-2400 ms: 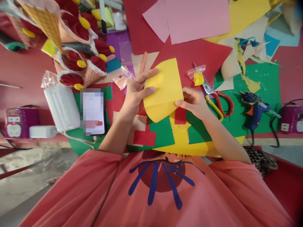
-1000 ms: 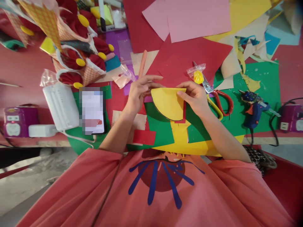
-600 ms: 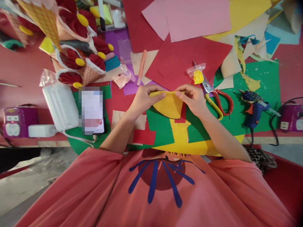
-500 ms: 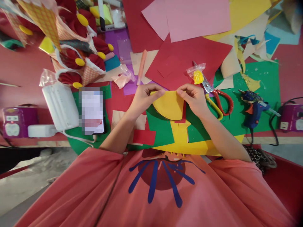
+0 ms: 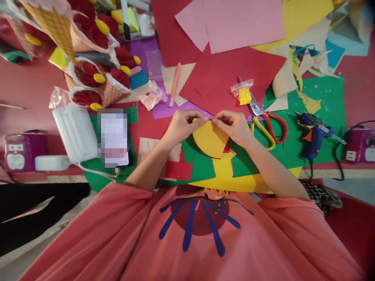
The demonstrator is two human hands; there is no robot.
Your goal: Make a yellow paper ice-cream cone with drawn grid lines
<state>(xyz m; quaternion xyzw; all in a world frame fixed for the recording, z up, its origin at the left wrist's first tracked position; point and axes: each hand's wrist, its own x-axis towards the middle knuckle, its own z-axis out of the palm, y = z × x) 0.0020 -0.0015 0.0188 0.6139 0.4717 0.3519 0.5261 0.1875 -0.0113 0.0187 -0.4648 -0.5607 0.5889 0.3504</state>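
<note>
A yellow piece of craft sheet (image 5: 210,139) with a curved lower edge hangs between my hands, over the green sheet. My left hand (image 5: 187,124) pinches its top edge between thumb and fingers. Close beside it, my right hand (image 5: 233,124) pinches the same edge, the fingertips of both hands nearly meeting. Below the piece, a yellow strip (image 5: 222,167) lies on the green sheet (image 5: 249,162). Scissors (image 5: 274,130) with one red and one yellow handle rest just right of my right hand.
A blue glue gun (image 5: 315,136) lies at the right. On the left are a phone (image 5: 115,136) and a white box-shaped device (image 5: 75,132). Wrapped cones with yellow dots (image 5: 96,78) crowd the back left. Red (image 5: 234,70) and pink (image 5: 243,25) sheets cover the back.
My hands have come closer together along the yellow piece's top edge and sunk slightly toward me. The piece has tilted a little. Dark-clad legs have appeared at the lower left.
</note>
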